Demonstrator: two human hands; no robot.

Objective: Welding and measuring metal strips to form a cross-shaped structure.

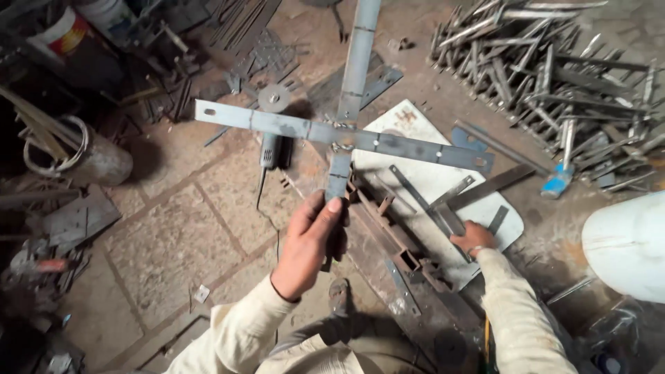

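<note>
My left hand (308, 242) grips the lower end of a cross of two flat steel bars (346, 135), welded where they meet, and holds it up above the floor. One bar runs left to right, the other points away from me. My right hand (473, 237) rests lower down on a white board (422, 173), its fingers on a short flat metal strip (443, 218) lying there. Whether the fingers close round the strip is unclear. More strips and an angled bar (485, 187) lie on the same board.
An angle grinder (271, 138) lies on the stone floor under the cross. A big heap of cut steel pieces (547, 69) fills the upper right, with a blue-handled hammer (558, 176) beside it. A metal can (90, 156) stands at left. A rusty channel jig (398, 239) sits between my hands.
</note>
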